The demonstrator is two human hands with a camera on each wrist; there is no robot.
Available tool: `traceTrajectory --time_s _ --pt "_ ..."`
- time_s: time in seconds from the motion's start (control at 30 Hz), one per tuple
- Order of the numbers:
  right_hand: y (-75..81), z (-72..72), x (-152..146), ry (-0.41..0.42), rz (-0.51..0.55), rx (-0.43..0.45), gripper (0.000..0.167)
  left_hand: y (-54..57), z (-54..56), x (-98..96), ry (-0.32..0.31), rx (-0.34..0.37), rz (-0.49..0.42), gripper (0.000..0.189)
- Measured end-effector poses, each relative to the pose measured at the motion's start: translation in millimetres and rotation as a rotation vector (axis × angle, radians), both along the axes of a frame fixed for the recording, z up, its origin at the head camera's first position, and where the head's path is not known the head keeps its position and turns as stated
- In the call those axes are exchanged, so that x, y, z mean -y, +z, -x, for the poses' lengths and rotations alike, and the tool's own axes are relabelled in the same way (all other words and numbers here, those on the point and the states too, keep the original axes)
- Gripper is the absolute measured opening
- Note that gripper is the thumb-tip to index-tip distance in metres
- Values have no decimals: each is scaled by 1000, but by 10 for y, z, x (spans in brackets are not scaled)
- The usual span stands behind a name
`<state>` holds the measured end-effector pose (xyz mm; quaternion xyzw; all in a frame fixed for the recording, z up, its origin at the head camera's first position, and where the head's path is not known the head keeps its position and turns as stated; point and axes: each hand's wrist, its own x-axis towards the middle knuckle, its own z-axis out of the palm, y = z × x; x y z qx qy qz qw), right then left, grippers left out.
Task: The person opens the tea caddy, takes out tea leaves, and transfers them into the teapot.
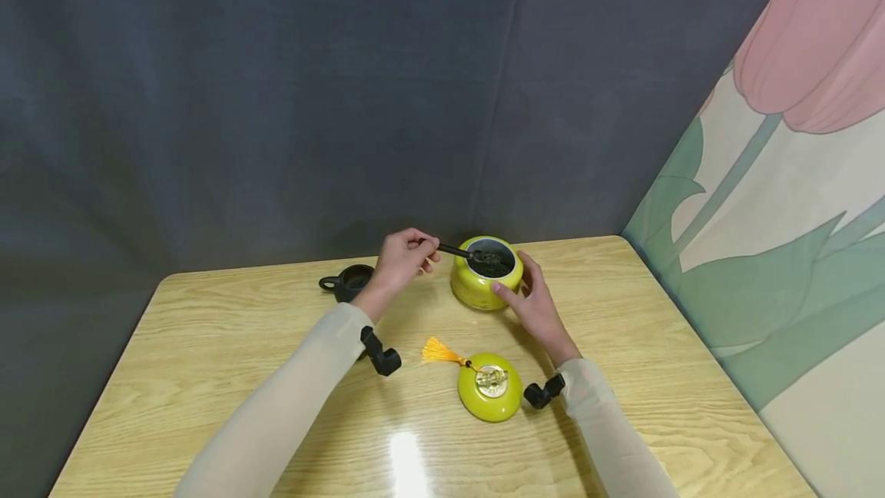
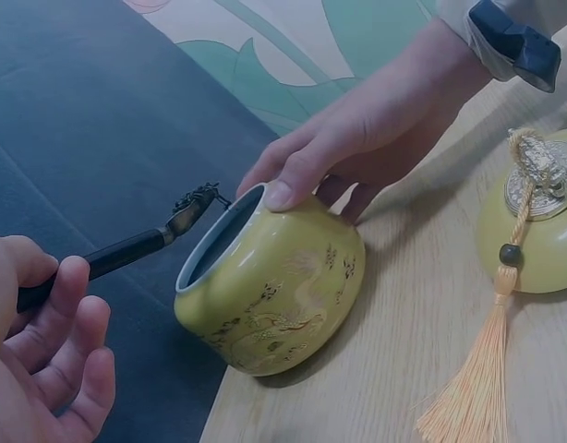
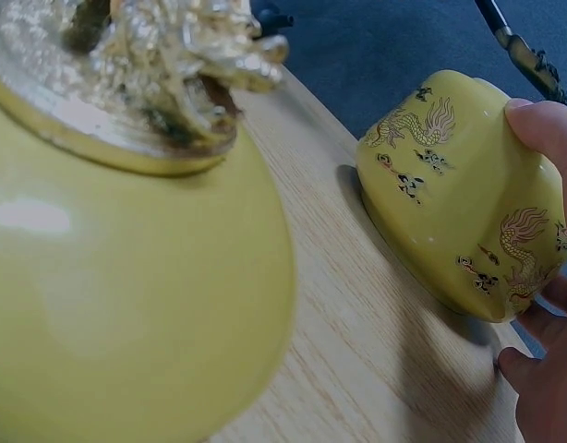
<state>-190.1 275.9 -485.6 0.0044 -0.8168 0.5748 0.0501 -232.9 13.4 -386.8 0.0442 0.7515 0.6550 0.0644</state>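
My left hand (image 1: 406, 258) pinches the black handle of a small tea scoop (image 2: 126, 254) between thumb and fingers. Dark, twisted tea leaves lie on the scoop's tip, which is over the mouth of a yellow jar (image 1: 473, 290). More dark leaves show inside the jar, whose pale rim is uncovered. Painted dragons and small clouds decorate its glossy side in the right wrist view. My right hand (image 1: 535, 306) grips the jar from the right, thumb at the rim and fingers round the far side. The jar stands on the wooden table.
The jar's yellow lid (image 1: 484, 408) lies nearer me, with a gold figure knob and an orange tassel (image 1: 439, 350). A dark cup with a side handle (image 1: 343, 288) stands left, partly behind my left forearm. A dark curtain (image 1: 311, 98) hangs along the table's far edge.
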Motion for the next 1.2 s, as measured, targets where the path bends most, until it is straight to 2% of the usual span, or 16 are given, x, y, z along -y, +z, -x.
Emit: traceTrajectory --time_s 0.33,0.73,1.0,1.2 --pt "-16 18 -32 0 19 -16 87 28 -26 141 5 8 -7 17" --pt "-16 33 -63 -3 2 -10 88 28 -48 398 44 20 -11 20" --pt "35 0 -52 2 12 9 88 8 -78 653 75 1 -5 24" --pt "15 31 -70 -2 33 15 89 -23 -81 891 102 2 31 28"
